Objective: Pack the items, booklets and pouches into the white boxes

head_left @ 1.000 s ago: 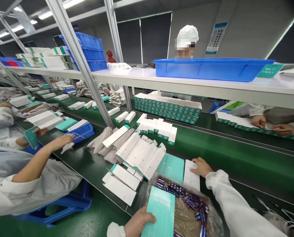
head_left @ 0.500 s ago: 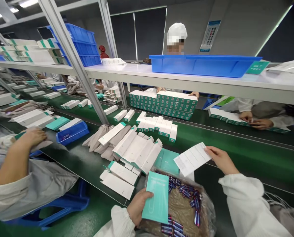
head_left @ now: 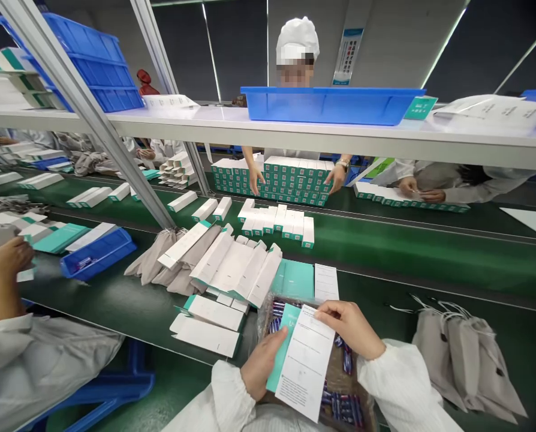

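Observation:
My left hand (head_left: pixel 264 360) grips a teal booklet (head_left: pixel 274 375) by its left side, thumb on top. Over the booklet's right part lies a printed white sheet (head_left: pixel 306 363), pinched at its top edge by my right hand (head_left: pixel 351 327). Both papers are held above an open box (head_left: pixel 264 321) lined with clear plastic, where several dark blue batteries (head_left: pixel 342 408) lie. Just beyond the box are more teal booklets (head_left: pixel 292 277) and another white sheet (head_left: pixel 326 282). Unfolded white cartons (head_left: pixel 236 264) lie to their left.
Grey drawstring pouches (head_left: pixel 466 360) lie at the right, others at the left. Small white boxes (head_left: pixel 277 222) stand on the green belt (head_left: pixel 385 252). A shelf (head_left: pixel 205 129) bears a blue tray (head_left: pixel 331 108). Across, a co-worker's hands touch stacked boxes (head_left: pixel 295 180). Another person's arm (head_left: pixel 0 282) is at left.
My right hand has brought the white sheet left and down onto the teal booklet in my left hand. The view has turned right. The co-worker's hands have moved down the stack's sides.

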The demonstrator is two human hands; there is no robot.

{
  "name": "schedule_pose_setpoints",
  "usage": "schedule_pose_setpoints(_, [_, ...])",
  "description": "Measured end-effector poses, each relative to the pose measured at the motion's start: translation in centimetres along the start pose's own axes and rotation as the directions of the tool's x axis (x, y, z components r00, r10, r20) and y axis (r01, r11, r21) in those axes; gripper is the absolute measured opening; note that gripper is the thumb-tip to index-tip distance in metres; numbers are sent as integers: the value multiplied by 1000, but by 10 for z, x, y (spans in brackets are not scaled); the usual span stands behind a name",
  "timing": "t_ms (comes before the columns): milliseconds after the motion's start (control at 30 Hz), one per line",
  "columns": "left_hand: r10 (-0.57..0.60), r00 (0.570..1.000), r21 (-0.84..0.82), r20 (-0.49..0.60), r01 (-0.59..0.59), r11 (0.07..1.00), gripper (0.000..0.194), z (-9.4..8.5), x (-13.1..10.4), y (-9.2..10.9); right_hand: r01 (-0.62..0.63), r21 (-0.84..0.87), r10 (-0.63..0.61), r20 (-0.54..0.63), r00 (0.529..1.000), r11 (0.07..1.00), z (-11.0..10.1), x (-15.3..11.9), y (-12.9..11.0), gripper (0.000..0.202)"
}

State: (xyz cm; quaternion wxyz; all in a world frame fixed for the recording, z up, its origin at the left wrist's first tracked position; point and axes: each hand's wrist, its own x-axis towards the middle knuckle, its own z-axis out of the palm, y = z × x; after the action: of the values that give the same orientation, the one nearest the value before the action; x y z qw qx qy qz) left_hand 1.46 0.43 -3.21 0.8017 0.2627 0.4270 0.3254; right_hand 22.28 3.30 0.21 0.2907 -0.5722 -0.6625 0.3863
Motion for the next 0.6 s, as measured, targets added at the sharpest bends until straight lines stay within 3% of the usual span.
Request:
schedule_pose_setpoints(100, [-4, 994, 61, 108, -3, 998, 47, 3, -8, 0, 55, -100, -62, -74, 995, 994, 7, -9, -7, 25])
schedule_pose_setpoints(167, [32, 993, 92, 114, -43, 995, 50, 3, -11, -2, 147, -183, -176, -154, 972, 972, 15, -16, -8, 20])
schedule_pose_setpoints(333, [116, 990, 139, 83, -127, 982, 52, 4, -17, -4, 355, -446, -490, -232, 841, 822, 32, -37, -3, 31])
schedule_pose_setpoints(433, [108, 990, 148, 90, -121, 982, 52, 5, -22, -2, 366, -526, -542, -229, 809, 768, 34, -46, -2, 38])
schedule_pose_setpoints(600, [95, 992, 112, 85, -105, 988, 54, 7, -26, -1, 344, -569, -551, -239, 800, 747, 38, -48, -1, 42])
